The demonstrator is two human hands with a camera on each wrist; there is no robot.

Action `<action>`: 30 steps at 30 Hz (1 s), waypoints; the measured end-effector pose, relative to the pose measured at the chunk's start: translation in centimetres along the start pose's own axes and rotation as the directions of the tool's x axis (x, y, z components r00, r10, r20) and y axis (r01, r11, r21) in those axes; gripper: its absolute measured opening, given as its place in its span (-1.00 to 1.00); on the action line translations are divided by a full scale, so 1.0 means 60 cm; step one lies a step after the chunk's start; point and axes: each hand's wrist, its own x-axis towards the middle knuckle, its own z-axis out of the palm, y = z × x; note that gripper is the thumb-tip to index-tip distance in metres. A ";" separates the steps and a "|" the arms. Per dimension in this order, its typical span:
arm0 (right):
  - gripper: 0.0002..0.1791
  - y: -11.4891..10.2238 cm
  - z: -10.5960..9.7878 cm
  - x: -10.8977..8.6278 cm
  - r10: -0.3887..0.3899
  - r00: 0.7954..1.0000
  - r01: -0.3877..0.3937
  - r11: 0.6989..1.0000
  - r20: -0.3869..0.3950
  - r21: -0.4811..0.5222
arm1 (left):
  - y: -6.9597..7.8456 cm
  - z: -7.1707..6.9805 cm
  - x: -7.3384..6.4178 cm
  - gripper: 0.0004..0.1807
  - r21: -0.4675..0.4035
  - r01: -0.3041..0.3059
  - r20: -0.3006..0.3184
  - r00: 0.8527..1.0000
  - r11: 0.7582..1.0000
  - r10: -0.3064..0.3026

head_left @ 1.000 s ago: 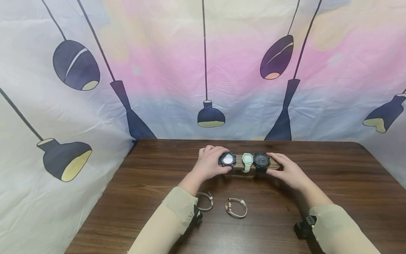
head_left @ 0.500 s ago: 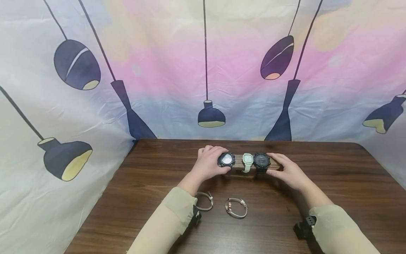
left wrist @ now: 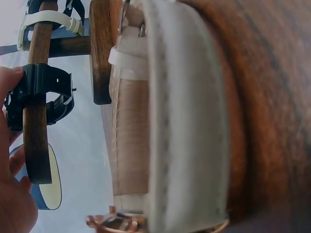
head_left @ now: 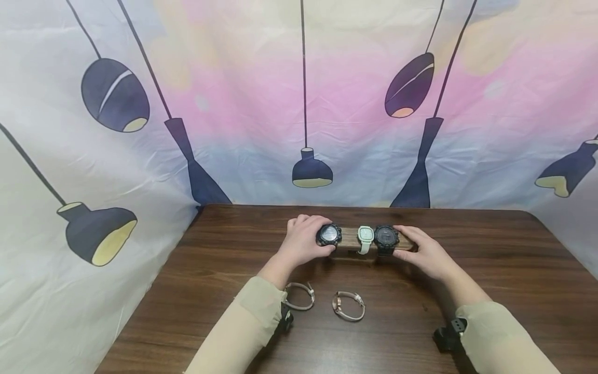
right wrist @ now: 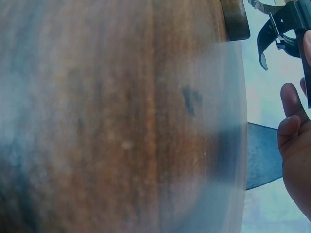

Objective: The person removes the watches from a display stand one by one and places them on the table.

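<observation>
A wooden T-bar watch stand [head_left: 348, 237] stands towards the back of the table and bears three watches. At its left end my left hand [head_left: 303, 241] pinches a black digital-style watch [head_left: 330, 235] strapped round the bar. A pale green watch [head_left: 366, 235] hangs right of the middle, almost against another black watch [head_left: 386, 236]. My right hand [head_left: 427, 253] grips the bar's right end, thumb in front and fingers behind. The left wrist view shows the bar [left wrist: 36, 160] passing through the black watch's buckled strap [left wrist: 60, 82]. In the right wrist view the hand [right wrist: 299, 155] is partly cut off.
Two watches with pale straps lie on their sides on the brown table [head_left: 374, 343]: one [head_left: 301, 297] by the left sleeve, the other [head_left: 348, 306] nearer the middle. A lamp-patterned cloth [head_left: 252, 104] hangs behind the table. Each wrist carries a small black camera [head_left: 448, 335].
My left hand has slid the left black watch leftwards along the bar, widening the gap to the pale green watch. The right hand has stayed in place.
</observation>
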 end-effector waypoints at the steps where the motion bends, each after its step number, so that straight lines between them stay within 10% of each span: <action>1: -0.23 0.000 0.000 0.000 0.001 1.000 -0.001 1.000 0.000 0.003 | -0.001 0.001 0.000 -0.38 -0.001 -0.002 -0.001 1.000 1.000 0.002; 30: -0.23 0.003 0.000 0.000 -0.002 1.000 0.002 1.000 -0.009 0.000 | -0.008 -0.007 -0.006 -0.40 -0.009 -0.027 -0.023 0.999 1.000 0.027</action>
